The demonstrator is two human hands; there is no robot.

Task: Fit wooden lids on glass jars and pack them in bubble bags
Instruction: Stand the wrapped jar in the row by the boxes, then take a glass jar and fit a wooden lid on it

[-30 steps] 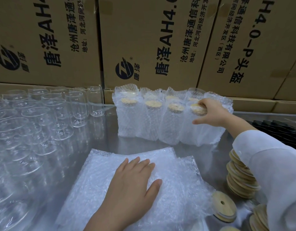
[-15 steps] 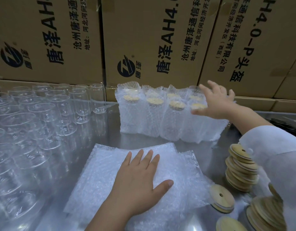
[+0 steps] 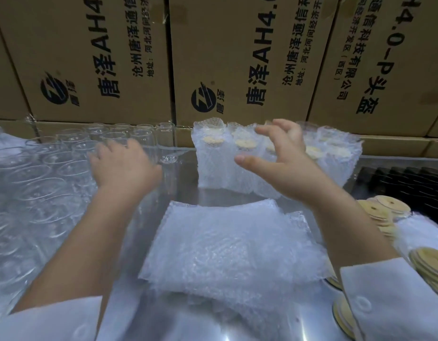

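Several bagged jars (image 3: 247, 158) stand finished; many empty jars (image 3: 53, 173) remain (lids unfitted). Your left hand (image 3: 122, 166) and right hand (image 3: 282, 156) hover open, gripping nothing.

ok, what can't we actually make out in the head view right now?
- Left hand: motion-blurred over the empty glass jars, so whether it touches or grips one is unclear.
- Packed jars: the right hand covers the middle of the row, so no full count.
- Wooden lids: stacks cut by the right edge and the sleeve.
- Dark tray: contents indistinct.
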